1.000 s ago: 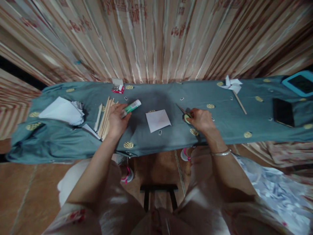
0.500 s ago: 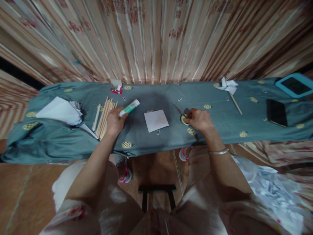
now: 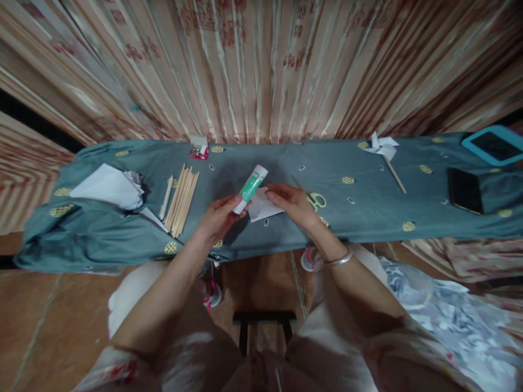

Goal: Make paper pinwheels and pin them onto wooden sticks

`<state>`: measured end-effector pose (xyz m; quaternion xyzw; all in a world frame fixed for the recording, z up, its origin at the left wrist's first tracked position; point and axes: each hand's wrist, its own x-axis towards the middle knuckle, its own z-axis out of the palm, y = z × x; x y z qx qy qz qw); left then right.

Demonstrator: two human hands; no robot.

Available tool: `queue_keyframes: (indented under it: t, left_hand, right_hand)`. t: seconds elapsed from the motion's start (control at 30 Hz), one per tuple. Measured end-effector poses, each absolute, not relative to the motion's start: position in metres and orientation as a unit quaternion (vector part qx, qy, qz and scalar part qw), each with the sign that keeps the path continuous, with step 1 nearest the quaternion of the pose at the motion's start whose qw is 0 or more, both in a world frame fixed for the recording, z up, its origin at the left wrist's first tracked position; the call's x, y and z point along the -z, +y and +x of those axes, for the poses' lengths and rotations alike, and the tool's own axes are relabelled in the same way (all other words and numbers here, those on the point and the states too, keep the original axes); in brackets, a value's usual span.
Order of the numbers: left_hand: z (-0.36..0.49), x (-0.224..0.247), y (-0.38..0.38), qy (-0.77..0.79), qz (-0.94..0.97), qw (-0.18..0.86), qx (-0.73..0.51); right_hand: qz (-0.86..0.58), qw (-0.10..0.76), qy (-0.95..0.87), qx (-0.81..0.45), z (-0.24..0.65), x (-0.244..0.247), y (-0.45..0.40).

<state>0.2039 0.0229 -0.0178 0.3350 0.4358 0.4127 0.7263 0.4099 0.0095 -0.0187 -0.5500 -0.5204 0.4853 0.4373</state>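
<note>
Glue stick (image 3: 251, 187), green and white, slanted

Worktop (image 3: 368, 215), draped in blue-green pineapple-print cloth (image 3: 229, 163). Left to right: paper stack (image 3: 104, 186); paper strip (image 3: 153, 219); white rod (image 3: 166, 197); wooden sticks (image 3: 182, 201), side by side; small red box (image 3: 199, 154), lid raised; paper square (image 3: 260, 211), partly hidden; yellow-green-handled scissors (image 3: 311, 202); white pinwheel (image 3: 384, 149); black phone (image 3: 464, 190); blue-framed tablet (image 3: 493, 146).

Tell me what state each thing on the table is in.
Glue stick: tilted, held in left hand
Middle paper: lying, partly hidden
Scissors: lying; blade opening unclear
Small red box: open
Pinwheel: assembled on its stick
Wooden sticks: loose, side by side
Paper stack: uneven
Phone: flat, screen dark
Blue-framed tablet: screen dark
</note>
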Motion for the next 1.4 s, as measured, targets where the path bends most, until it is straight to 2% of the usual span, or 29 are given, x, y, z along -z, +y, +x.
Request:
queue_keyframes:
  t: [0.13,0.3,0.4,0.47,0.57,0.63,0.73,0.9,1.07,1.23,1.4]
  left_hand:
    - [0.214,0.016,0.017,0.396,0.329,0.77,-0.377]
    - [0.215,0.022,0.022,0.387,0.358,0.763,-0.374]
    - [0.205,0.029,0.028,0.425,0.42,0.709,-0.375]
    - [0.194,0.036,0.034,0.477,0.51,0.613,-0.37]
    - [0.176,0.048,0.046,0.527,0.691,0.344,-0.356]
    - [0.167,0.056,0.056,0.517,0.76,0.204,-0.337]
    - [0.165,0.068,0.067,0.495,0.811,0.115,-0.29]
    - [0.175,0.073,0.07,0.476,0.843,0.057,-0.245]
    - [0.179,0.061,0.062,0.448,0.844,-0.009,-0.293]
    - [0.191,0.056,0.029,0.35,0.892,0.066,-0.277]
    - [0.204,0.066,0.002,0.325,0.909,0.122,-0.232]
  right_hand:
    - [-0.417,0.467,-0.422,-0.656,0.385,0.024,0.012]
    - [-0.393,0.505,-0.331,-0.693,0.378,0.024,0.017]
    - [-0.394,0.55,-0.272,-0.684,0.383,0.026,0.026]
    - [-0.4,0.572,-0.222,-0.681,0.388,0.026,0.032]
    - [-0.409,0.572,-0.172,-0.69,0.394,0.026,0.036]
    - [-0.409,0.562,-0.155,-0.702,0.396,0.025,0.036]
    - [-0.395,0.542,-0.13,-0.731,0.396,0.024,0.035]
    - [-0.379,0.514,-0.112,-0.761,0.398,0.026,0.035]
    - [-0.373,0.515,-0.111,-0.764,0.403,0.029,0.035]
    - [-0.357,0.526,-0.117,-0.763,0.403,0.027,0.032]
    - [-0.389,0.535,-0.151,-0.735,0.4,0.028,0.031]
